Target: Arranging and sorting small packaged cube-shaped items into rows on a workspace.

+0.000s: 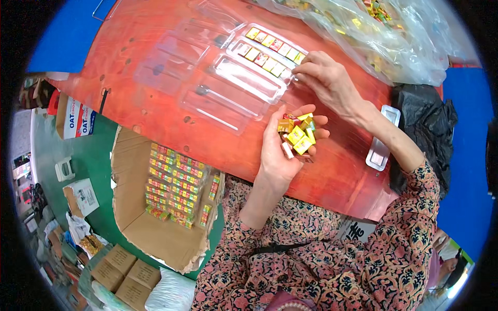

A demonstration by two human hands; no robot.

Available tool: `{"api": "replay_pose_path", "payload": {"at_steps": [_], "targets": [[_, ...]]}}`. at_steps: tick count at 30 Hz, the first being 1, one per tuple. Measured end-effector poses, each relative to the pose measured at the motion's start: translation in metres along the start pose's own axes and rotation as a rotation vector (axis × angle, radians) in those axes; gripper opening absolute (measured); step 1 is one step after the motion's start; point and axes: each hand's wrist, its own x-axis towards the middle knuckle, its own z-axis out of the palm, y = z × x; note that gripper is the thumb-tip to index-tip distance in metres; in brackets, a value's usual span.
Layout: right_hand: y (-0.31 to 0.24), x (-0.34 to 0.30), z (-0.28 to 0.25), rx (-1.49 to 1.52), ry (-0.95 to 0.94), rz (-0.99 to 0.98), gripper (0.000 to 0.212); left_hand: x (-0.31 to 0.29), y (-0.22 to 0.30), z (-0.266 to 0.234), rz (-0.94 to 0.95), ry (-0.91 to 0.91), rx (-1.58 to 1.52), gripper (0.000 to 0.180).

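Observation:
Palm up, my left hand [277,158] cups a heap of small wrapped pieces [297,133], mostly yellow with some brown and red. My right hand [327,80] reaches to the right end of a transparent plastic tray [282,44], its thumb and fingers pinched together at the tray's edge. What lies between those fingertips, if anything, is too small to make out. Two rows of small yellow, red and white pieces [264,61] sit in that tray. Nearer to me lies a tray without pieces [249,79], with more transparent trays [220,109] alongside.
The red table [207,147] carries a large transparent bag [384,36] of small pieces at the far right. A black plastic bag [425,135] and a narrow tray [383,140] lie right. Below left, an open cardboard box [161,236] holds packed trays [176,184]; brown cartons [137,282] stand beyond.

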Motion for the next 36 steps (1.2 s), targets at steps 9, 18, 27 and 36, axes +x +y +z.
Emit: {"api": "replay_pose_path", "payload": {"at_steps": [9,18,27,36], "targets": [[-0.027,-0.006,-0.043,0.365,-0.401,0.159,0.017,0.002,0.000,-0.004,-0.027,-0.011,-0.015,0.049],[-0.032,-0.010,-0.040,0.476,-0.340,0.124,0.020,0.002,0.000,-0.005,-0.006,0.033,-0.006,0.047],[-0.049,-0.013,-0.050,0.421,-0.372,0.157,0.021,0.000,0.001,0.002,0.016,0.158,-0.007,0.044],[-0.059,-0.015,-0.053,0.255,-0.433,0.114,0.025,-0.002,0.002,0.003,0.013,0.134,-0.061,0.043]]}}
